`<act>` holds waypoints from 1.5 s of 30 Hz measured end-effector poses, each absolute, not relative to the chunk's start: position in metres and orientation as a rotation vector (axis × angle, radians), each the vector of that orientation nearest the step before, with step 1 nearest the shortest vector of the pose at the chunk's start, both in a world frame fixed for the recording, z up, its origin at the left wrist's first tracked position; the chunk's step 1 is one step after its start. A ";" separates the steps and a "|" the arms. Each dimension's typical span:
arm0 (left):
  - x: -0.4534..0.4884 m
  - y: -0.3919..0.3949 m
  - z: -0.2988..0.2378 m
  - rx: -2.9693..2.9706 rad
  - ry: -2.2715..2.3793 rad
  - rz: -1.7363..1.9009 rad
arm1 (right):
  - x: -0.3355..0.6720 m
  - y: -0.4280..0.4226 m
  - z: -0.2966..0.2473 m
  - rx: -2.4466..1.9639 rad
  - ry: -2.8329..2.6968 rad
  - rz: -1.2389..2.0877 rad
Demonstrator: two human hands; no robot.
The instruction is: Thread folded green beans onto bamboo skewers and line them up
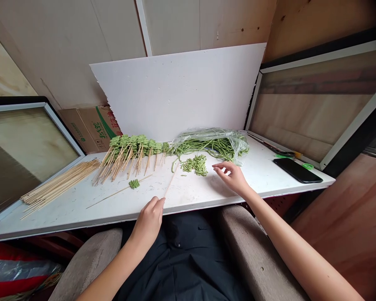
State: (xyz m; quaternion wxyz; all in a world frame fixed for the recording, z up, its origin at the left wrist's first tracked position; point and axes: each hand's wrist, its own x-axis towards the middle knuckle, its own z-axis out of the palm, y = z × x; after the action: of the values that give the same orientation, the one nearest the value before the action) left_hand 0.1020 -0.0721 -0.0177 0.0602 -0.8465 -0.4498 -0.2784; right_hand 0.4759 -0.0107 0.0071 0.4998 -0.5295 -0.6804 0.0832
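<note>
My left hand [149,217] sits at the front edge of the white table [188,196], pinched shut on a thin bamboo skewer [171,179] that points away toward a small heap of cut green bean pieces [196,164]. My right hand [232,176] hovers just right of that heap, fingers loosely curled and apart, holding nothing I can see. A partly loaded skewer with a few bean pieces [133,183] lies on the table left of my left hand.
Finished bean skewers [134,152] are piled at the back. A bundle of bare skewers [58,186] lies at the left. A plastic bag of long beans [214,144] sits at the back right. A black phone [297,170] rests at the right, a cardboard box [89,127] behind.
</note>
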 end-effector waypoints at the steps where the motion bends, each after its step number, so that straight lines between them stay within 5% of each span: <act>1: 0.098 -0.072 -0.019 -2.562 -1.378 -0.826 | 0.476 -0.011 0.007 -1.280 -1.645 0.202; 45: 0.162 -0.067 -0.007 -2.592 -1.380 -0.966 | 0.476 -0.011 0.006 -1.287 -1.669 0.220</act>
State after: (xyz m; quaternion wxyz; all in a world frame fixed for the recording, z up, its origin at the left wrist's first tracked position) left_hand 0.1619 -0.0672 -0.0067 0.0250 -0.8383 -0.4463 -0.3123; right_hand 0.4760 -0.0109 0.0064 0.4896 -0.5296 -0.6868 0.0904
